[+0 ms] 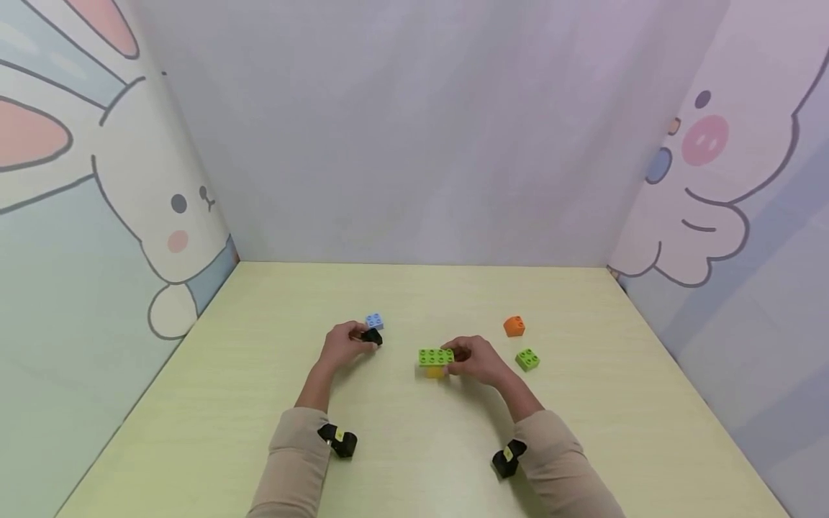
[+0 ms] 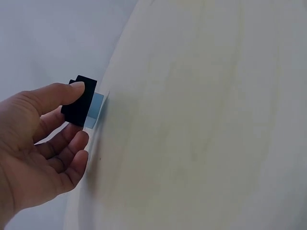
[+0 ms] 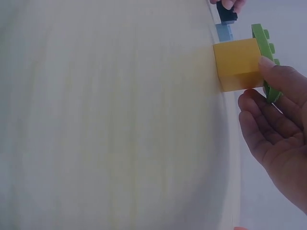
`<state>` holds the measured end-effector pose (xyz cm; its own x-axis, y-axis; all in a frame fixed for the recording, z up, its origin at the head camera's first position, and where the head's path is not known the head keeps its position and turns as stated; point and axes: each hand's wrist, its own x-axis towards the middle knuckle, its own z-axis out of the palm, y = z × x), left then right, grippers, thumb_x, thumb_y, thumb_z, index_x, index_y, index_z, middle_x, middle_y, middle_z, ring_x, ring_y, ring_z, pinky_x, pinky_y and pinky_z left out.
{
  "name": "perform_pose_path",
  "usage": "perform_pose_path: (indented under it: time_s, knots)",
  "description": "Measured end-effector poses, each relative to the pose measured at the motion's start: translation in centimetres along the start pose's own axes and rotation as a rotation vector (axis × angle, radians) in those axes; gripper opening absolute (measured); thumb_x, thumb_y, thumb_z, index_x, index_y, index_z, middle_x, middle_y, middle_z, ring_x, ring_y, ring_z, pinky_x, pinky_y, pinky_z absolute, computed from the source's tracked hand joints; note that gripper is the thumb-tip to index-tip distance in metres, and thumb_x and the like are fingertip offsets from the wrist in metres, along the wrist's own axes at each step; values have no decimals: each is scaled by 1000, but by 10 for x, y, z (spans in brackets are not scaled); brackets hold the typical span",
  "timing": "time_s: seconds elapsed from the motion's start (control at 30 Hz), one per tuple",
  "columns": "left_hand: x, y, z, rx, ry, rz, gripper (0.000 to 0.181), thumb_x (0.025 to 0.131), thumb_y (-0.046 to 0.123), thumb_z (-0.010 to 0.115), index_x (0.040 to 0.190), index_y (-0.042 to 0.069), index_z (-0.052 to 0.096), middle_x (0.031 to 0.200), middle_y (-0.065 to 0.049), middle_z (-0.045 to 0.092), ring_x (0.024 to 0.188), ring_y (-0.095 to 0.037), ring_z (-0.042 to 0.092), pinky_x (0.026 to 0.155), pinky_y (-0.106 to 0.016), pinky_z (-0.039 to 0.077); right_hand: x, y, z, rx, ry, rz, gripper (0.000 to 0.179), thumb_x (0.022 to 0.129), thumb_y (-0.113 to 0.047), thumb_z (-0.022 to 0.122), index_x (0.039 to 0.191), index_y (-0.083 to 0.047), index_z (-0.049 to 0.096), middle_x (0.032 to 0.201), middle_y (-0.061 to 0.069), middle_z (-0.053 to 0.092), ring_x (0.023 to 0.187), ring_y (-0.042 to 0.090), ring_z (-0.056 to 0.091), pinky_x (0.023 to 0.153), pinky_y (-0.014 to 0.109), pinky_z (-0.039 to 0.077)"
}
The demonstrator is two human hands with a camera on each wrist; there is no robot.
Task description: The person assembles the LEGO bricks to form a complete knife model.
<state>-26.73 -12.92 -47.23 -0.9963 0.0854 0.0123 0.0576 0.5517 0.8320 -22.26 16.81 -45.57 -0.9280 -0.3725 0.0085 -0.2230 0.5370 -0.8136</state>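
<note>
Between thumb and fingers my left hand (image 1: pixel 342 347) pinches a black toy brick (image 2: pixel 80 103), just in front of a light blue brick (image 1: pixel 374 320) on the table. The left wrist view shows part of the blue brick behind the black one; whether the two touch I cannot tell. My right hand (image 1: pixel 481 358) grips the right end of a flat green studded plate (image 1: pixel 435 357). A yellow block (image 3: pixel 238 64) sits under that plate, joined to it or touching it, and the thumb lies near where they meet.
Right of my right hand, an orange brick (image 1: pixel 514 326) and a small green brick (image 1: pixel 527 360) lie on the pale table (image 1: pixel 414 446). A plain curtain (image 1: pixel 414 144) rises behind the table, with cartoon-printed panels on both sides.
</note>
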Motion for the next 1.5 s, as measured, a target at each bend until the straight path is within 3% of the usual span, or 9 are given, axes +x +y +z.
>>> perform_pose_path:
  time_s: [0.57,1.0,1.2,1.5]
  knots:
    - [-11,16,0,-32,-11,54,34,73,12,79,103,3,66,92,-7,62,81,-20,56,69,-34,46,1,4,2,72,-7,-30,35,75,-9,78,107,-6,63,91,2,62,80,18,54,70,33,45]
    - [-18,32,4,-22,-25,128,33,75,14,78,104,5,66,90,-3,62,78,-18,54,67,-33,45,2,4,2,38,-5,-51,32,74,-7,77,103,-5,64,86,1,62,77,18,54,67,32,45]
    - [-22,42,7,-65,-53,175,32,76,15,77,104,6,66,89,-2,61,79,-18,55,69,-33,46,3,4,2,30,0,-45,33,75,-15,79,103,-5,65,87,0,61,77,17,52,68,31,44]
    - [-29,54,13,-94,-99,170,31,76,17,78,104,9,66,90,0,60,81,-17,55,70,-33,47,3,4,3,53,-23,-74,28,79,-14,75,103,-4,64,88,2,62,78,17,53,68,30,44]
